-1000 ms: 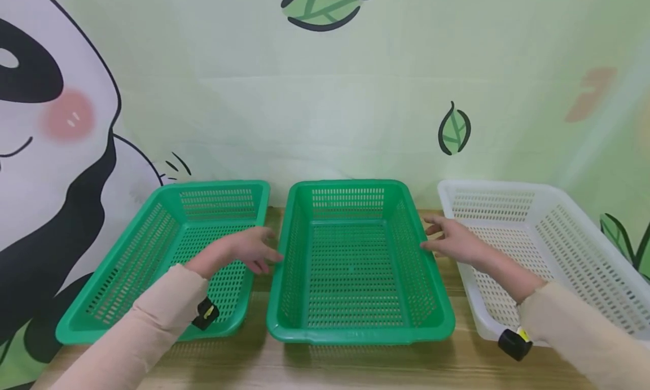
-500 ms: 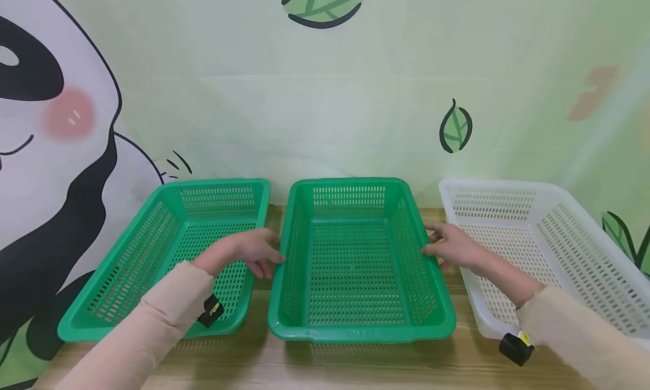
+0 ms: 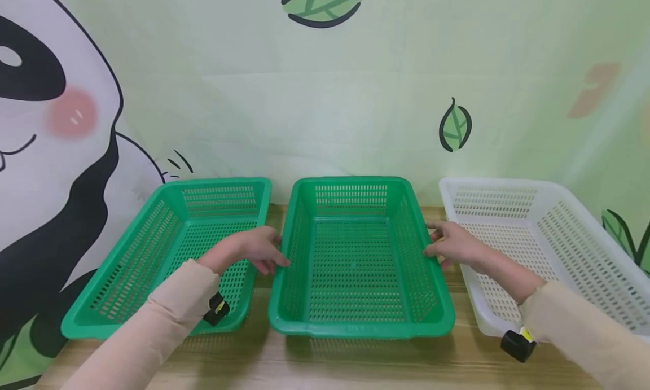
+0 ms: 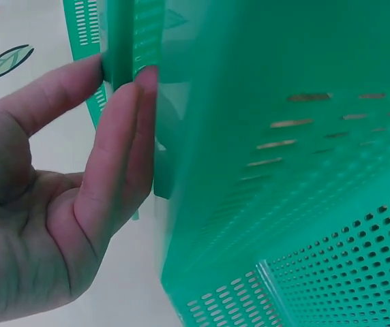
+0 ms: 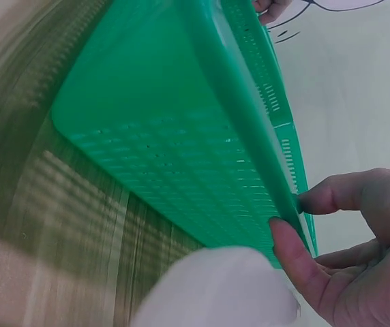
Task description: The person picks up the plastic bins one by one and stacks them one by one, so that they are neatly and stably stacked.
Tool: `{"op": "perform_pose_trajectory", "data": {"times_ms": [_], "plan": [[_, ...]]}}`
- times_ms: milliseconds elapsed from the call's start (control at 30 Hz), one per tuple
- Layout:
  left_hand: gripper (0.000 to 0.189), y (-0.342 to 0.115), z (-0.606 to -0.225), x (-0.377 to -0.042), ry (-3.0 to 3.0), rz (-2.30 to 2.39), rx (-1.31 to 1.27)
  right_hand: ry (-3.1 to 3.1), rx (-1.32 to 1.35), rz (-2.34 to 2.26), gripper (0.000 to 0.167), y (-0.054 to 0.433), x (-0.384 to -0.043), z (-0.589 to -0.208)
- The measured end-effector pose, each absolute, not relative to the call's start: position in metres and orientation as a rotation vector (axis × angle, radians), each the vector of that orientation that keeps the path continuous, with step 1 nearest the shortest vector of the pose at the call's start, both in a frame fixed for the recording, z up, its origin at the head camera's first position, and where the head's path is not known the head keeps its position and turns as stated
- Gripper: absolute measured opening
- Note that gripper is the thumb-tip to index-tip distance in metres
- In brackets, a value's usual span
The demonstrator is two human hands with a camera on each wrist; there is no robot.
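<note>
A green perforated plastic basket (image 3: 360,330) sits on the wooden table between my hands. My left hand (image 3: 261,249) holds its left rim. In the left wrist view the thumb lies on one side of that rim (image 4: 118,41) and the fingers on the other. On the opposite side my right hand (image 3: 453,244) pinches the right rim. Thumb and index finger meet across the rim (image 5: 239,116) in the right wrist view. Some fingers of both hands are hidden beneath the rims in the head view. No contents show in the basket.
A second green basket (image 3: 167,189) stands on the left, under my left forearm. A white basket (image 3: 508,182) stands on the right, partly under my right arm. Behind all three hangs a printed cloth (image 3: 325,96) with a panda and leaves. The wooden table (image 3: 304,367) shows in front.
My left hand has moved slightly right, and its thumb has come over the left rim. The right hand's fingers have closed around the right rim. The baskets stay nearly in place.
</note>
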State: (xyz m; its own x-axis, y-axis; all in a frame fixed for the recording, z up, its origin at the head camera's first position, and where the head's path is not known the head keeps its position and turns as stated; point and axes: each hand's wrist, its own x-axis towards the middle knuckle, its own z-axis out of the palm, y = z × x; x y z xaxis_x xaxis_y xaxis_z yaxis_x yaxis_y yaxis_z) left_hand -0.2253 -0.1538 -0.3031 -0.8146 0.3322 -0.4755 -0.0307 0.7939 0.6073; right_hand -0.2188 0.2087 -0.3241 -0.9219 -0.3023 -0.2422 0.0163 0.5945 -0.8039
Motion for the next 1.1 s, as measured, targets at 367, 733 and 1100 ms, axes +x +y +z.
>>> {"op": "perform_pose_trajectory", "data": {"times_ms": [367, 733, 1100], "plan": [[0.067, -0.168, -0.298, -0.226, 2.449, 0.981, 0.24, 2.485, -0.185, -1.311, 0.072, 0.202, -0.22, -0.309], [0.059, -0.19, -0.28, -0.221, 2.472, 1.155, 0.243, 2.455, -0.143, -1.415, 0.071, 0.193, -0.216, -0.288], [0.059, -0.204, -0.268, -0.216, 2.592, 1.195, 0.291, 2.432, -0.137, -1.523, 0.071, 0.183, -0.213, -0.273]]}}
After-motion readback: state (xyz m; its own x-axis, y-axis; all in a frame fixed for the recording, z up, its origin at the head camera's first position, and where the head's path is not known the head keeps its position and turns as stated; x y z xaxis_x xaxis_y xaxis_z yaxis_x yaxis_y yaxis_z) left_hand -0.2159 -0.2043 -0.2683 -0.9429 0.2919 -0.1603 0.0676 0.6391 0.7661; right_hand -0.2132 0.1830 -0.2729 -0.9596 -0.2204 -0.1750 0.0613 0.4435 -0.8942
